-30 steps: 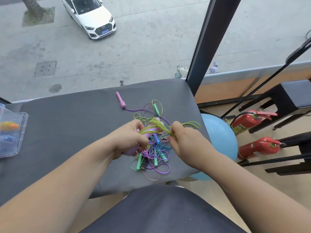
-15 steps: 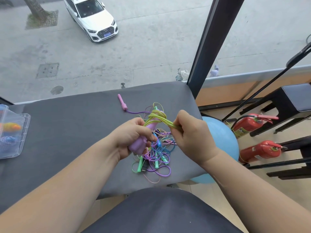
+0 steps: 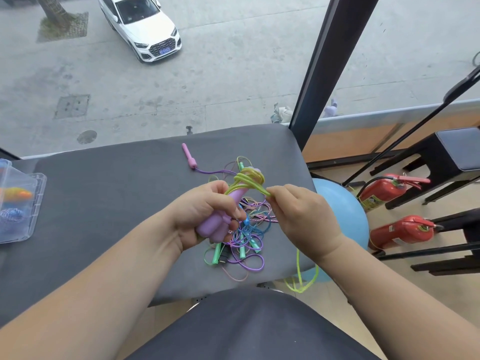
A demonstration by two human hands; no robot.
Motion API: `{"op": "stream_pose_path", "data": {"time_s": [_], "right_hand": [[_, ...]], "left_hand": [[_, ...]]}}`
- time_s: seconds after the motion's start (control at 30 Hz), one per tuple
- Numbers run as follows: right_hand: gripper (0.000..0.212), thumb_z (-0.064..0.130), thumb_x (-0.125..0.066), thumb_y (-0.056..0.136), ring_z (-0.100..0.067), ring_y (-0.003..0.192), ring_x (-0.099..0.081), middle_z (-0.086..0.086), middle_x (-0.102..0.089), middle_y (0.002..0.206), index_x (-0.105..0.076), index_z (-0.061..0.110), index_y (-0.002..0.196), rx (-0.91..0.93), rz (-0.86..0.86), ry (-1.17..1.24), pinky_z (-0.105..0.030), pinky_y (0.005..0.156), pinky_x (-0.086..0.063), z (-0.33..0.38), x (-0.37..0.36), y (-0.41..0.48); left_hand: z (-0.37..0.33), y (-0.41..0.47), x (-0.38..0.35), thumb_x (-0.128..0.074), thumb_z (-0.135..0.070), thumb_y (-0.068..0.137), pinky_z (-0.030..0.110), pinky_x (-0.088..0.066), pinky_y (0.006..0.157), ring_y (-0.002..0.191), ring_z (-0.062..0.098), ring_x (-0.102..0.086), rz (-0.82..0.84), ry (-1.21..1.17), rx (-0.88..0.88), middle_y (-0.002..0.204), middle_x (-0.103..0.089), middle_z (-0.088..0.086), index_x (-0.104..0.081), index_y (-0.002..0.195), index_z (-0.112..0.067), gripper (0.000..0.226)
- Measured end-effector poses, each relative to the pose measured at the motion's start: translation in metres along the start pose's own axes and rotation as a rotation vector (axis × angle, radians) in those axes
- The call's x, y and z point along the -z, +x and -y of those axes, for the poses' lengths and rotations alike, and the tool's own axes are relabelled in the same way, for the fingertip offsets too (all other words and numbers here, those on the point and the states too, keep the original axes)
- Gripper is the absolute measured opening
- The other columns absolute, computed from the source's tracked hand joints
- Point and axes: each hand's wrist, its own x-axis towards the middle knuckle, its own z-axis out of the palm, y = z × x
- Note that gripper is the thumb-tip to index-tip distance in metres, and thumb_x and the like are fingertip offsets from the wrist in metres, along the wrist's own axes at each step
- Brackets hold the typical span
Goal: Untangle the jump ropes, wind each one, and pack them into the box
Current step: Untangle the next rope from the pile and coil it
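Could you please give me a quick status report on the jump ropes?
Status: left grip holds lilac handles, yellow-green rope looped round them; right grip pinches that rope. Its tail hangs off the table edge. Underneath, tangled ropes.

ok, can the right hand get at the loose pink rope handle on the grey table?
Probably, but not yet: the right hand pinches the yellow-green cord and must let go first. The pink rope handle lies uncovered on the grey table.

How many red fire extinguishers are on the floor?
2. One red fire extinguisher lies right of the round blue ball; the second lies just nearer the camera. None seems hidden.
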Motion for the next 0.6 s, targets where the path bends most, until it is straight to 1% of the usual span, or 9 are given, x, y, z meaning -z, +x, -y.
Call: {"op": "stream_pose_path", "data": {"time_s": [0.07, 0.13, 0.2, 0.27, 0.33, 0.47, 0.53, 0.57, 0.6], "right_hand": [[0.027, 0.026, -0.048, 0.098, -0.03, 0.048, -0.049, -0.004, -0.053, 0.058, -0.059, 0.009, 0.08, -0.114, 0.007, 0.057, -0.03, 0.041, -0.029, 0.002, -0.005, -0.002], [0.04, 0.039, -0.035, 0.1, -0.035, 0.052, -0.054, -0.005, -0.058, 0.059, -0.056, 0.008, 0.085, -0.198, 0.124, 0.147, -0.035, 0.043, -0.038, 0.003, -0.012, -0.007], [0.052, 0.046, -0.027, 0.102, -0.036, 0.065, -0.059, -0.008, -0.065, 0.071, -0.059, 0.006, 0.093, -0.178, 0.24, 0.253, -0.043, 0.054, -0.048, 0.0, -0.017, -0.009], [0.044, 0.039, -0.033, 0.101, -0.035, 0.076, -0.061, -0.008, -0.067, 0.087, -0.063, 0.006, 0.098, -0.082, 0.263, 0.289, -0.043, 0.064, -0.052, -0.006, -0.018, -0.007], [0.031, 0.028, -0.039, 0.098, -0.036, 0.077, -0.061, -0.007, -0.066, 0.096, -0.063, 0.01, 0.104, -0.003, 0.281, 0.259, -0.041, 0.06, -0.052, -0.012, -0.016, -0.006], [0.016, 0.025, -0.042, 0.082, -0.036, 0.058, -0.049, -0.004, -0.055, 0.063, -0.051, 0.012, 0.079, -0.107, 0.32, 0.161, -0.044, 0.048, -0.046, -0.016, -0.006, -0.007], [0.021, 0.029, -0.04, 0.08, -0.03, 0.069, -0.052, -0.002, -0.061, 0.071, -0.055, 0.016, 0.083, -0.142, 0.441, 0.119, -0.044, 0.062, -0.05, -0.018, -0.005, -0.006], [0.035, 0.033, -0.035, 0.08, -0.026, 0.088, -0.057, 0.0, -0.068, 0.092, -0.062, 0.019, 0.097, -0.125, 0.528, 0.139, -0.042, 0.079, -0.052, -0.019, -0.004, -0.004], [0.051, 0.037, -0.033, 0.079, -0.02, 0.112, -0.055, 0.003, -0.067, 0.12, -0.064, 0.023, 0.117, -0.126, 0.613, 0.234, -0.038, 0.098, -0.046, -0.022, -0.005, -0.001]], "left_hand": [[-0.003, -0.003, -0.003, -0.065, 0.004, 0.058, 0.032, -0.047, 0.052, 0.056, 0.025, -0.054, 0.118, -0.069, -0.015, 0.079, -0.062, 0.017, -0.044, 0.107, -0.021, 0.059], [-0.006, -0.005, -0.003, -0.066, 0.0, 0.058, 0.034, -0.048, 0.053, 0.057, 0.026, -0.054, 0.228, -0.139, -0.034, 0.08, -0.061, 0.016, -0.044, 0.116, -0.023, 0.066], [-0.01, -0.009, -0.003, -0.067, -0.002, 0.06, 0.033, -0.048, 0.054, 0.058, 0.025, -0.052, 0.303, -0.119, -0.045, 0.08, -0.061, 0.017, -0.045, 0.118, -0.022, 0.066], [-0.014, -0.015, -0.003, -0.066, -0.003, 0.061, 0.033, -0.048, 0.054, 0.058, 0.025, -0.053, 0.38, -0.09, -0.05, 0.08, -0.063, 0.02, -0.05, 0.115, -0.016, 0.058], [-0.017, -0.021, 0.0, -0.065, -0.003, 0.062, 0.033, -0.049, 0.054, 0.057, 0.026, -0.054, 0.423, -0.094, -0.059, 0.082, -0.064, 0.022, -0.056, 0.113, -0.012, 0.052], [-0.022, -0.02, 0.005, -0.066, -0.004, 0.062, 0.033, -0.049, 0.054, 0.057, 0.026, -0.055, 0.33, -0.101, -0.069, 0.082, -0.064, 0.021, -0.049, 0.124, -0.018, 0.066], [-0.022, -0.016, 0.009, -0.069, -0.004, 0.06, 0.034, -0.049, 0.053, 0.058, 0.027, -0.055, 0.231, -0.094, -0.052, 0.083, -0.064, 0.022, -0.046, 0.121, -0.02, 0.067], [-0.021, -0.014, 0.01, -0.07, -0.004, 0.058, 0.034, -0.049, 0.052, 0.057, 0.027, -0.056, 0.19, -0.075, -0.035, 0.083, -0.065, 0.022, -0.045, 0.12, -0.021, 0.068], [-0.02, -0.013, 0.01, -0.071, -0.002, 0.057, 0.033, -0.049, 0.052, 0.056, 0.027, -0.056, 0.154, -0.047, -0.015, 0.083, -0.065, 0.023, -0.044, 0.117, -0.021, 0.069]]}}
